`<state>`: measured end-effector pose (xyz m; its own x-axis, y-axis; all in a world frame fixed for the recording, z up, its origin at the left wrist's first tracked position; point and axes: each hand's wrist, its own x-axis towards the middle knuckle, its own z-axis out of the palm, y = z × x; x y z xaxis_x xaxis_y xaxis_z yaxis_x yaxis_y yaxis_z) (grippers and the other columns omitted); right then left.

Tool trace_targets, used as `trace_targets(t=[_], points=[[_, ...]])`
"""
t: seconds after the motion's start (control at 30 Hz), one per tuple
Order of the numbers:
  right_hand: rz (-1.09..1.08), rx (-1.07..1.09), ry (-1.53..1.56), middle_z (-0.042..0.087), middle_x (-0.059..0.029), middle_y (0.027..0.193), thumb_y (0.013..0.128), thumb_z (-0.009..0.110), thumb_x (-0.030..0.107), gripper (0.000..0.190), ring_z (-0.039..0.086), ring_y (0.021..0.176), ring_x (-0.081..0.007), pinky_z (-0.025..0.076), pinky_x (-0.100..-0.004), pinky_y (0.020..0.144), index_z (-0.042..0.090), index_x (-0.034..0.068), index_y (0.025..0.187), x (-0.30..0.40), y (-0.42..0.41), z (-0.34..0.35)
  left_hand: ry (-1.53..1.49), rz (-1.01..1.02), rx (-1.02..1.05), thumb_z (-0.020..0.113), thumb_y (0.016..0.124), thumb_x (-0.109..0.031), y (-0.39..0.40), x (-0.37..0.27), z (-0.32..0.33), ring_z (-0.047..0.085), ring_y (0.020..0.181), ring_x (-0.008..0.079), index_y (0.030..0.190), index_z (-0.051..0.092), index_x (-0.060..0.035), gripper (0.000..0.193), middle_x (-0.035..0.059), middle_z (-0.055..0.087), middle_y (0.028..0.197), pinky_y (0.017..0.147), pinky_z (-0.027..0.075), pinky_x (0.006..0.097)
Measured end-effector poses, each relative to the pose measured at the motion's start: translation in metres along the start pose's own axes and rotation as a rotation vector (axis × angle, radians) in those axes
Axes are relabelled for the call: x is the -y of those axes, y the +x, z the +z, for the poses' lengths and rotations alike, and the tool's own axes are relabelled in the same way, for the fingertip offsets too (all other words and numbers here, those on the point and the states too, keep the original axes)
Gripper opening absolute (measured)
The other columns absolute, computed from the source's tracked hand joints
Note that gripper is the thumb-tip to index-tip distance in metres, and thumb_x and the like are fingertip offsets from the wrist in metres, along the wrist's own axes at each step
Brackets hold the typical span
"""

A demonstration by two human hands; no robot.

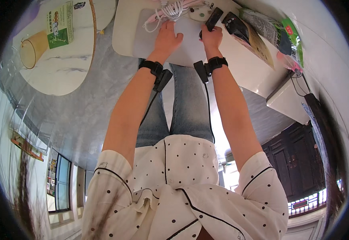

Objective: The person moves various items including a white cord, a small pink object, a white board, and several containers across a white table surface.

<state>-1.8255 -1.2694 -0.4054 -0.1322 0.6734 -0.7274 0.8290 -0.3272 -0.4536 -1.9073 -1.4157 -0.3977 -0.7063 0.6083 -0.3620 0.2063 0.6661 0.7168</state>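
Note:
My left hand (167,40) lies over a grey mat (146,36) on a white table (122,33). Its fingertips are beside a white cord (173,10) wound in coils around a pink object, whose kind I cannot tell. Held in my right hand (212,37) is a black, bar-shaped object (215,18), tilted up to the right; my fingers hide its lower part. Small items, among them one with a green spot (202,15), lie between the cord and the black object. Black straps with small devices are on both wrists.
Right of my right hand lie a black and tan packet (246,36) and green and grey packages (264,25) by the wall. At the left, a round marble-patterned table (63,81) bears an amber cup (32,51) and a green and cream packet (60,27).

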Motion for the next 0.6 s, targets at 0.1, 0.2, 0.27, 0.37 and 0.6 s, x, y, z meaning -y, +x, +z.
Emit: trace_targets(t=[0.1,0.2,0.27,0.37,0.6], points=[[-0.24,-0.306,-0.208,0.058,-0.0214,0.087,0.065,0.071,0.034,0.058,0.059,0.08,-0.0376,0.048,-0.04,0.072,0.052,-0.011,0.096,-0.014,0.033,-0.006,-0.041,-0.007,0.034,0.053,0.072,-0.021,0.007,-0.009,0.018,0.043,0.11,0.038,0.112,0.045,0.0018,0.047,0.0231,0.042,0.121,0.092,0.039,0.0422],[-0.234,-0.193,-0.376,0.042,-0.0238,0.116,0.072,0.067,0.028,0.06,0.043,0.109,-0.036,0.043,-0.0424,0.086,0.042,-0.01,0.112,0.004,0.019,0.007,0.007,-0.014,0.005,0.053,0.072,-0.021,0.0,-0.001,0.006,0.044,0.109,0.0377,0.111,0.046,0.0019,0.046,0.0223,0.044,0.118,0.091,0.039,0.0424],[-0.297,-0.263,-0.357,0.04,-0.0245,0.119,0.073,0.067,0.027,0.061,0.038,0.113,-0.0366,0.04,-0.0413,0.092,0.042,-0.01,0.114,0.004,0.026,0.001,-0.038,-0.055,0.051,0.052,0.072,-0.02,0.004,-0.009,0.007,0.046,0.106,0.0375,0.108,0.047,0.0015,0.042,0.0209,0.045,0.114,0.089,0.04,0.0426],[-0.25,-0.267,-0.309,0.04,-0.025,0.121,0.073,0.066,0.024,0.061,0.038,0.113,-0.0371,0.038,-0.0399,0.095,0.04,-0.011,0.116,0.015,0.019,0.008,-0.013,-0.008,0.004,0.051,0.071,-0.019,0.004,-0.002,0.004,0.048,0.102,0.0363,0.105,0.048,0.0004,0.039,0.0188,0.046,0.111,0.087,0.041,0.043],[-0.267,-0.303,-0.226,0.03,-0.027,0.124,0.073,0.062,0.013,0.064,0.036,0.115,-0.0383,0.036,-0.0397,0.097,0.03,-0.01,0.124,0.014,0.008,0.007,0.068,-0.039,0.067,0.052,0.071,-0.019,0.002,-0.006,0.005,0.05,0.101,0.0335,0.106,0.049,-0.0014,0.039,0.0165,0.046,0.114,0.085,0.043,0.0432]])
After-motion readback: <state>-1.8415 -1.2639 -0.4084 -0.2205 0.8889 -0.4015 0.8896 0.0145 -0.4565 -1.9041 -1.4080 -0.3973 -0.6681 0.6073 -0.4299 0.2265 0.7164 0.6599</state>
